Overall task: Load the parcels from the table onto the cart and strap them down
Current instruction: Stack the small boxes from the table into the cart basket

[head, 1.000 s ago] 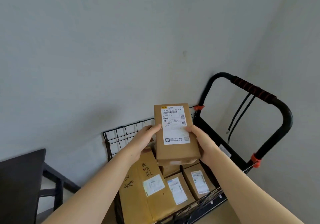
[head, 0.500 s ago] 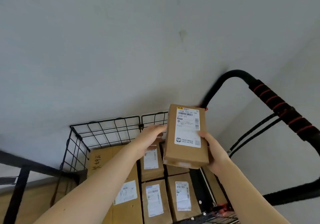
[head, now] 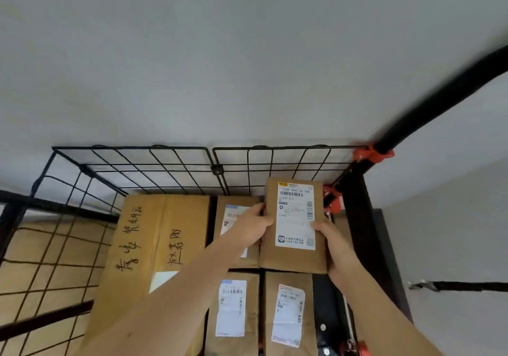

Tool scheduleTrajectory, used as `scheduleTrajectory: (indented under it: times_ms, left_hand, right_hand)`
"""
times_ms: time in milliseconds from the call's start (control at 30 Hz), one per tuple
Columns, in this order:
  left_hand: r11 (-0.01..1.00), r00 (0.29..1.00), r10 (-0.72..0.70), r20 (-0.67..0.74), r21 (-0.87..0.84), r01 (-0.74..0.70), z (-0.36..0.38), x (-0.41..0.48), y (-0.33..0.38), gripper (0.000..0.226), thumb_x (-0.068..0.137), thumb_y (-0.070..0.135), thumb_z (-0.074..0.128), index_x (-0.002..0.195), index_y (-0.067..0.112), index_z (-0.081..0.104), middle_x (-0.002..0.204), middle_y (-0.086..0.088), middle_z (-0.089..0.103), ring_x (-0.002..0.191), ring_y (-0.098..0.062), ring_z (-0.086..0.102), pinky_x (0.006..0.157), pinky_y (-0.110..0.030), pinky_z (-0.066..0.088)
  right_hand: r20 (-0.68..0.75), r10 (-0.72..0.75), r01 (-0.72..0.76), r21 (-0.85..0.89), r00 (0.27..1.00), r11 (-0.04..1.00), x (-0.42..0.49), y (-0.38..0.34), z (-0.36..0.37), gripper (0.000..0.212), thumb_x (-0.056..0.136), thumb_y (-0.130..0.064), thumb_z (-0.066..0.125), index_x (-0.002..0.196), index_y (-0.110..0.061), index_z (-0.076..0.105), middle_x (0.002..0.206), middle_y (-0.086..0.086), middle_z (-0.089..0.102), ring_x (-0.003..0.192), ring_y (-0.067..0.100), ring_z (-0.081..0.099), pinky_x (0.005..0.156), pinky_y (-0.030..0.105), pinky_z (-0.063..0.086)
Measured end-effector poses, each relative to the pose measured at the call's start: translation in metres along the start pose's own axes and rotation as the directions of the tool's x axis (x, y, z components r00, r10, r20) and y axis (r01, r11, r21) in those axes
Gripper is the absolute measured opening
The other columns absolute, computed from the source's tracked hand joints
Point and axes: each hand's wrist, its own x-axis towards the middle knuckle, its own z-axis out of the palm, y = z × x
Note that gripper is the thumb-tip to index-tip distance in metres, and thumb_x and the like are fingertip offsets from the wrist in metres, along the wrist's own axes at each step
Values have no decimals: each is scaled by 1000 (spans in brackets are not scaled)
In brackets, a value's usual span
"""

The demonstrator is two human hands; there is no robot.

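Labelled brown parcel (head: 294, 226) held over parcels (head: 233, 311) in cart (head: 214, 168).

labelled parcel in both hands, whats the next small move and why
Probably lower the labelled parcel flat into the far right corner of the cart, then let go: the left hand and right hand hold its sides right at that corner.

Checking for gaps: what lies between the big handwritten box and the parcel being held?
Head view: one small labelled parcel, partly behind the left hand gripping the held parcel.
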Motion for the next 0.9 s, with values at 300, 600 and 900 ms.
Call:
scheduleTrajectory:
  times_ms: [300, 600, 900]
  left_hand:
    - [995, 994, -103, -25, -8, 102, 33, 95, -69, 51, 95, 8, 48, 139, 31, 35, 132, 0, 55, 108, -16, 57, 85, -25, 50]
    - [982, 985, -161, -58, 87, 166, 39, 118, -86, 68, 94, 7, 45, 150, 31, 16, 141, -2, 48, 121, -21, 50, 98, -33, 46]
    - [953, 994, 82, -79, 298, -55, 16, 65, -62, 53, 97, 13, 46, 146, 21, 29, 149, 0, 36, 134, -17, 39, 98, -20, 33]
  right_hand:
    - [-57, 15, -25, -181, 998, 983, 83, 50, -13, 37, 94, -16, 50, 121, -40, 54, 107, -3, 70, 98, 20, 67, 93, 46, 52]
    - [-102, 27, -64, -383, 994, 921, 101, 61, -13, 63, 92, 1, 47, 146, -29, 32, 131, 2, 56, 105, 16, 57, 80, 26, 49]
    - [-147, -65, -24, -538, 987, 842, 62, 41, -7, 58, 93, -12, 56, 145, -26, 34, 138, 1, 52, 125, 21, 50, 97, 31, 44]
